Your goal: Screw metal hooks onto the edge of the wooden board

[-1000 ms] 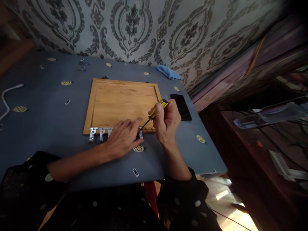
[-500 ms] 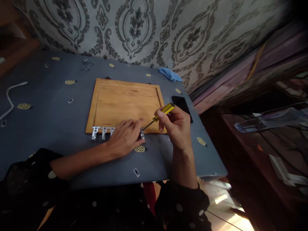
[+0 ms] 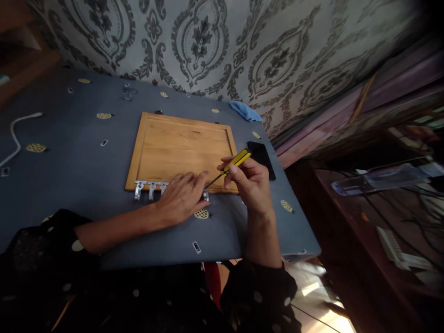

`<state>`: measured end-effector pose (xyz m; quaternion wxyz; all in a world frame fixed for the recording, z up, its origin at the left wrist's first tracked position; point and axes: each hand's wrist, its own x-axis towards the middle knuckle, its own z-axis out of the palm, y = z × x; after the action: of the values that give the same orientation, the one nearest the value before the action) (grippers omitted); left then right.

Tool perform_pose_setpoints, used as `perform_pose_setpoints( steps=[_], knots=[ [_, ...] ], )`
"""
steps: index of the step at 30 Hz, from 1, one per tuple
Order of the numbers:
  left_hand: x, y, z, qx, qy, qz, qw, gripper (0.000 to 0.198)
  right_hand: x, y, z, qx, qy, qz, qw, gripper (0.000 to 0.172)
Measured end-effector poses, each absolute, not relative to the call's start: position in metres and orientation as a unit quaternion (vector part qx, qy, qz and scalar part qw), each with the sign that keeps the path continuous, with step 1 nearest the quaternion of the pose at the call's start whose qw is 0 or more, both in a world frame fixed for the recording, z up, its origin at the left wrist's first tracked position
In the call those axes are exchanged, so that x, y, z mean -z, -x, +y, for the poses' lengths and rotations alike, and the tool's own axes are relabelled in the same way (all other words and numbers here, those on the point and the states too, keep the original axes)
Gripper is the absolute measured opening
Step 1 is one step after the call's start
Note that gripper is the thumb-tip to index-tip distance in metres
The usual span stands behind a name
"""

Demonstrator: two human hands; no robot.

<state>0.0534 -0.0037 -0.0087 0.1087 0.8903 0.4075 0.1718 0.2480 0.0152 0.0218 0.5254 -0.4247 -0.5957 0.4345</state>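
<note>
A framed wooden board (image 3: pixel 187 148) lies flat on the table. Along its near edge runs a silver metal hook rail (image 3: pixel 151 188) with several hooks hanging over the edge. My left hand (image 3: pixel 182 196) rests across the rail, fingers bent onto it and thumb by the rightmost hook (image 3: pixel 206 195); it covers the rail's middle. In my right hand (image 3: pixel 255 182) is a screwdriver (image 3: pixel 237 159) with a yellow and black handle, pinched between thumb and fingers. Its shaft slants down left to the rail's right end. The tip and any screw there are too small to make out.
A black phone (image 3: pixel 262 159) lies right of the board and a blue cloth (image 3: pixel 245 111) behind it. On the left is a white cable (image 3: pixel 15 138). A dark side table (image 3: pixel 350 226) with cables and a clear plastic package (image 3: pixel 378 180) stands to the right.
The view has shifted slightly. My right fingers have changed their hold a little on the screwdriver handle, with the index finger more extended. My left hand stays in place on the hook rail.
</note>
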Motion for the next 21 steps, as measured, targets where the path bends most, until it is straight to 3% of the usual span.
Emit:
perform_pose_setpoints(
  steps=[8,18,21],
  knots=[
    [0.007,-0.054,-0.003,-0.165,-0.889,0.414,0.105,0.063,-0.022,-0.240,0.016,-0.411,0.434,-0.575,0.558,0.032],
    [0.007,-0.056,-0.001,-0.180,-0.890,0.404,0.106,0.066,-0.023,-0.248,0.016,-0.434,0.409,-0.614,0.517,0.032],
    [-0.011,-0.043,0.000,-0.227,-0.887,0.384,0.118,0.051,-0.024,-0.247,0.017,-0.427,0.416,-0.607,0.525,0.031]
  ],
)
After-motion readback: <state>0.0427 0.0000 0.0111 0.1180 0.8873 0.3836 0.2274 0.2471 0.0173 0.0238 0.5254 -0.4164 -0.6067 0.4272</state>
